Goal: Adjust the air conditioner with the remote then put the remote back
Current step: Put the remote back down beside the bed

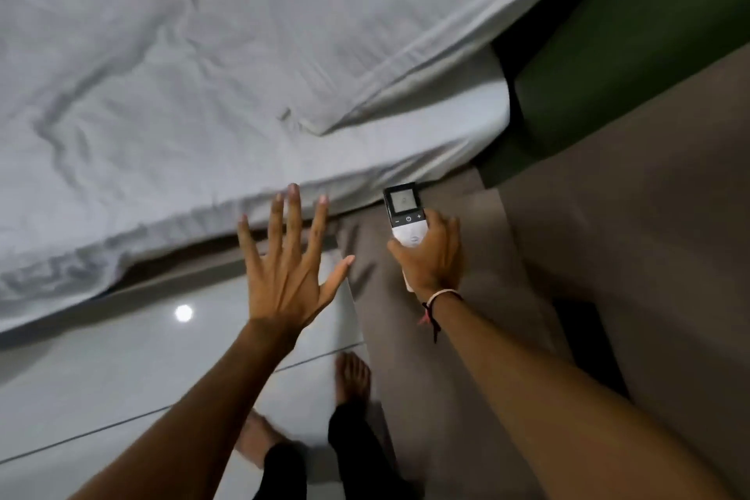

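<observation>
My right hand (432, 256) grips a white remote (406, 215) by its lower half. The remote has a small dark-framed grey screen at its top and a dark strip with minus, power and plus buttons below it. It is held upright, screen toward me, over a brown surface beside the bed. My left hand (290, 256) is held out flat with fingers spread wide, palm down, holding nothing, just in front of the bed's edge. The air conditioner is not in view.
A bed with a rumpled white sheet (203, 73) fills the upper left. A brown bedside surface (608, 235) lies to the right, against a dark green wall or panel (629, 32). Glossy grey floor tiles (121, 357) are below, with my bare feet (353, 378) on them.
</observation>
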The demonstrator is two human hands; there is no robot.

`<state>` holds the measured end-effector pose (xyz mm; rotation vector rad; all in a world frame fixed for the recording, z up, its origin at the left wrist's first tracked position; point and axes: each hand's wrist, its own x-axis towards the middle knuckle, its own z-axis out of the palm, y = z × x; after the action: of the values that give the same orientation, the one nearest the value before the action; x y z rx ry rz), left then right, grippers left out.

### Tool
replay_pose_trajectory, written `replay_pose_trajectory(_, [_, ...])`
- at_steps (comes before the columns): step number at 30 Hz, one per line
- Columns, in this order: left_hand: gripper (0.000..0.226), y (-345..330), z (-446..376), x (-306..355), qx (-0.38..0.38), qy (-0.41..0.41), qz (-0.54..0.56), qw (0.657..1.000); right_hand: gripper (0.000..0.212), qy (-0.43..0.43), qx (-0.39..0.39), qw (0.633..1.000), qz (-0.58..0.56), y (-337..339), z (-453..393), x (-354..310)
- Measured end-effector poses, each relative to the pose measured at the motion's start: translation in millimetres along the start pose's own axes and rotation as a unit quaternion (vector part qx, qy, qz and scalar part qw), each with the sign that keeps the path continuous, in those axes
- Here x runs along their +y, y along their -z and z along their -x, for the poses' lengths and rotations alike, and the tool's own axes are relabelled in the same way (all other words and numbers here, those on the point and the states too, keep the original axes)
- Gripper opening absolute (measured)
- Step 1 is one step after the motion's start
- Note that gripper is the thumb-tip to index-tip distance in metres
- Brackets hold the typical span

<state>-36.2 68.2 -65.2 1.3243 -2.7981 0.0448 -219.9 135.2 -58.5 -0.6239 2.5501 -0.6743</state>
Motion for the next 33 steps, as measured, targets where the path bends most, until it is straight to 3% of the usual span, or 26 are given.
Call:
replay_pose_trajectory(5, [0.086, -64, 25, 22, -0.054, -0.008, 0.017, 0.998, 0.060, -0.047, -0.049, 0.996, 0.053, -40, -11, 67])
replay_pose_trajectory(12, [0.088, -107, 43, 42, -0.106, -0.011, 0.039, 0.994, 0.058, -0.048, -0.078, 0.989, 0.115, -72, -19, 104])
replay_pose_trajectory(25, [0.090, -134, 55, 52, -0.145, 0.000, 0.066, 0.987, 0.061, -0.027, -0.086, 0.985, 0.146, -85, -27, 126])
replay_pose_trajectory(33, [0.088, -120, 61, 52, -0.148, -0.001, 0.049, 0.988, 0.086, -0.003, -0.102, 0.985, 0.141, -69, -20, 117])
